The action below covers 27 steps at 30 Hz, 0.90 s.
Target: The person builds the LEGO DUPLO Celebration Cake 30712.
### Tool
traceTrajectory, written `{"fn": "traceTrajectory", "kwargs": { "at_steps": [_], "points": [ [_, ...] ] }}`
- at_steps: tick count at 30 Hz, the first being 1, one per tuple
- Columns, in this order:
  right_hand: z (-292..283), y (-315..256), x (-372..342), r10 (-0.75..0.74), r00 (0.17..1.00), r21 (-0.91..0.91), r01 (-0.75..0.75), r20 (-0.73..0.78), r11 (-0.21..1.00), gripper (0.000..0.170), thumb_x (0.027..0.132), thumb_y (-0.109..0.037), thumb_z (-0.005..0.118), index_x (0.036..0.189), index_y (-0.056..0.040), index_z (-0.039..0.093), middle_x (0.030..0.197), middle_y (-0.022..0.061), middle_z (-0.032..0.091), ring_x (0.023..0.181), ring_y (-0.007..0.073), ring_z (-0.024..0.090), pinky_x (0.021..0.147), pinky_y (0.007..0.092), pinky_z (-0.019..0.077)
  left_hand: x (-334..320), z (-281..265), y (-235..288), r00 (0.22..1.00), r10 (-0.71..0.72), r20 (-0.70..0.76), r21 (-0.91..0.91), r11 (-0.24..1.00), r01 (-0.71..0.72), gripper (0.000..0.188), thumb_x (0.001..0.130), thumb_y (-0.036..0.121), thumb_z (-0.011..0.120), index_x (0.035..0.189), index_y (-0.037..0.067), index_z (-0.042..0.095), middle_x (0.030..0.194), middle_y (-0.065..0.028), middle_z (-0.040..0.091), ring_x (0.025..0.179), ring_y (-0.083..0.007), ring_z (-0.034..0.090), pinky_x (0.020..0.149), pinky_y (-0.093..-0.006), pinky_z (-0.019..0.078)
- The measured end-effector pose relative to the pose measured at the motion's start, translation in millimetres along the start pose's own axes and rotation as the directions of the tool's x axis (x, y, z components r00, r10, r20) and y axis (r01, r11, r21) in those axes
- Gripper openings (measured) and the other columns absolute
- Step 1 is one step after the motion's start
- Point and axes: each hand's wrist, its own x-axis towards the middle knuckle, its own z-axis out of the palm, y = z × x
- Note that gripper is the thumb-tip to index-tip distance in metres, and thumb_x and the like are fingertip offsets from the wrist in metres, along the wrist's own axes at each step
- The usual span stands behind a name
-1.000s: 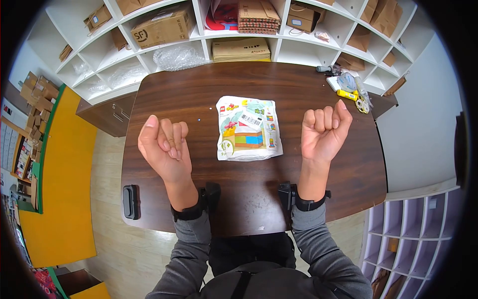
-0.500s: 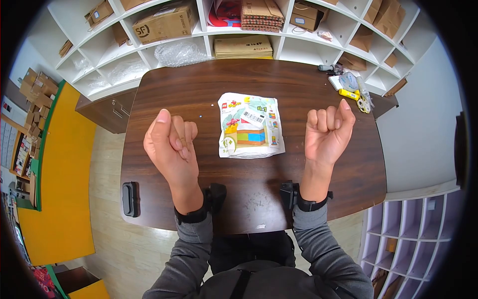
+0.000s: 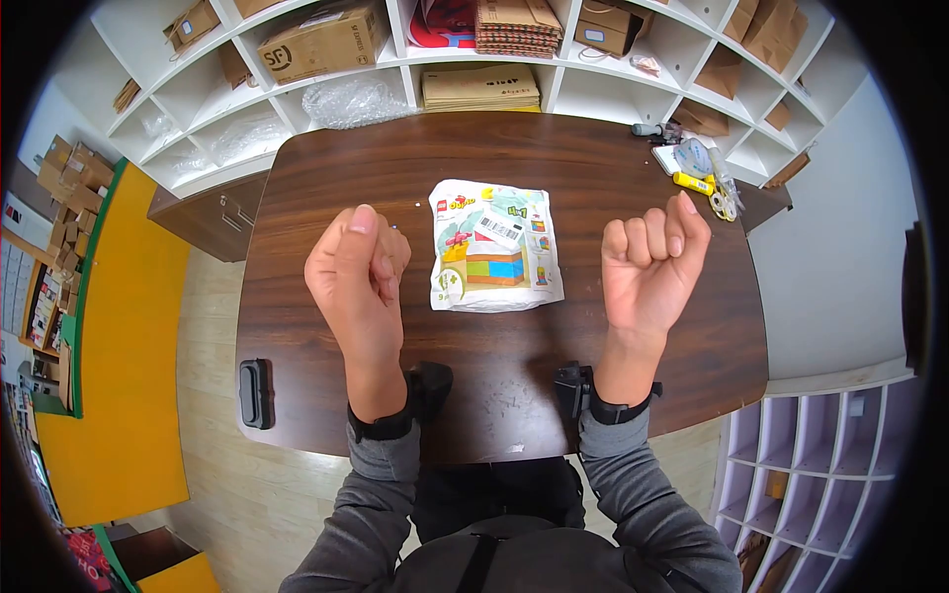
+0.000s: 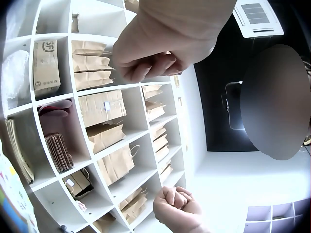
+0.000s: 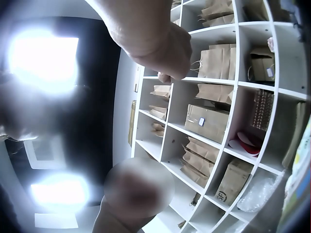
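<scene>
A white Lego Duplo bag (image 3: 494, 269) with a barcode label lies flat on the dark wooden table (image 3: 514, 366), between the two hands. To its left, my left hand (image 3: 354, 265) is raised in a loose fist, thumb on top, with nothing visible in it. My right hand (image 3: 652, 267) is raised to the right of the bag, palm side toward the head camera, fingers curled in and thumb pointing up. Neither hand touches the bag. The left wrist view shows the curled fingers of the left hand (image 4: 165, 43) from below.
A black case (image 3: 255, 393) lies at the table's left edge. Tape, a yellow glue stick (image 3: 694, 184) and other small items sit at the back right corner. Behind the table stands a white cubby shelf (image 3: 603, 104) holding paper bags, a cardboard box (image 3: 324, 44) and bubble wrap (image 3: 351, 101).
My left hand has moved right and slightly up, toward the bag, its fingers turning further out of sight. The right hand has barely shifted, and the bag lies in the same place.
</scene>
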Motion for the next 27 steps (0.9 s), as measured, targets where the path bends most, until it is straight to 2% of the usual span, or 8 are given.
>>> {"fn": "traceTrajectory", "kwargs": {
  "at_steps": [2, 8, 18, 22, 24, 27],
  "points": [
    [0, -4, -1, -0.001, 1.000, 0.011, 0.000, 0.027, 1.000, 0.043, 0.093, -0.023, 0.050, 0.058, -0.0164, 0.027, 0.048, -0.0048, 0.015, 0.044, 0.0090, 0.008, 0.047, 0.0264, 0.0195, -1, 5, 0, 0.999, -0.006, -0.042, 0.081, 0.997, 0.010, 0.039, 0.093, 0.018, 0.044, 0.057, 0.010, 0.034, 0.047, 0.0005, 0.031, 0.042, -0.0076, 0.023, 0.047, -0.0263, 0.0218],
    [3, -8, -4, 0.006, 0.999, 0.016, -0.006, 0.040, 1.000, 0.043, 0.094, -0.024, 0.048, 0.058, -0.0164, 0.027, 0.048, -0.0044, 0.014, 0.045, 0.0093, 0.008, 0.048, 0.0267, 0.0197, -3, 7, -1, 0.998, 0.017, -0.052, 0.162, 0.987, -0.008, 0.039, 0.094, 0.017, 0.045, 0.057, 0.010, 0.034, 0.048, 0.0008, 0.030, 0.043, -0.0071, 0.024, 0.048, -0.0259, 0.0227],
    [6, -8, -7, 0.005, 0.998, 0.005, -0.005, 0.056, 1.000, 0.043, 0.095, -0.024, 0.047, 0.058, -0.0161, 0.027, 0.048, -0.0044, 0.014, 0.045, 0.0092, 0.008, 0.048, 0.0269, 0.0191, -4, 0, 10, 0.994, 0.089, -0.063, 0.118, 0.990, -0.081, 0.036, 0.094, 0.015, 0.044, 0.060, 0.010, 0.034, 0.049, 0.0007, 0.031, 0.043, -0.0066, 0.024, 0.048, -0.0253, 0.0241],
    [8, -7, -9, 0.007, 0.998, 0.019, -0.008, 0.058, 1.000, 0.043, 0.095, -0.024, 0.047, 0.058, -0.0160, 0.027, 0.048, -0.0044, 0.014, 0.045, 0.0092, 0.007, 0.048, 0.0269, 0.0186, -3, -5, 17, 0.984, 0.160, -0.082, 0.107, 0.983, -0.151, 0.036, 0.095, 0.015, 0.042, 0.060, 0.011, 0.035, 0.048, 0.0004, 0.032, 0.043, -0.0061, 0.024, 0.049, -0.0245, 0.0248],
    [9, -6, -9, 0.017, 0.997, -0.003, -0.017, 0.072, 1.000, 0.043, 0.095, -0.024, 0.047, 0.057, -0.0160, 0.027, 0.048, -0.0045, 0.014, 0.046, 0.0092, 0.007, 0.048, 0.0271, 0.0182, -2, -6, 18, 0.973, 0.216, -0.086, 0.035, 0.976, -0.213, 0.037, 0.094, 0.013, 0.048, 0.059, 0.009, 0.037, 0.049, 0.0013, 0.036, 0.042, -0.0051, 0.026, 0.045, -0.0230, 0.0220],
    [11, -6, -9, 0.019, 0.997, -0.004, -0.019, 0.071, 1.000, 0.043, 0.095, -0.024, 0.046, 0.057, -0.0160, 0.027, 0.048, -0.0046, 0.014, 0.045, 0.0091, 0.008, 0.048, 0.0271, 0.0180, -3, -8, 20, 0.965, 0.245, -0.096, 0.075, 0.968, -0.238, 0.038, 0.095, 0.013, 0.047, 0.058, 0.009, 0.037, 0.048, 0.0013, 0.035, 0.042, -0.0051, 0.025, 0.045, -0.0232, 0.0216]
  ]
}}
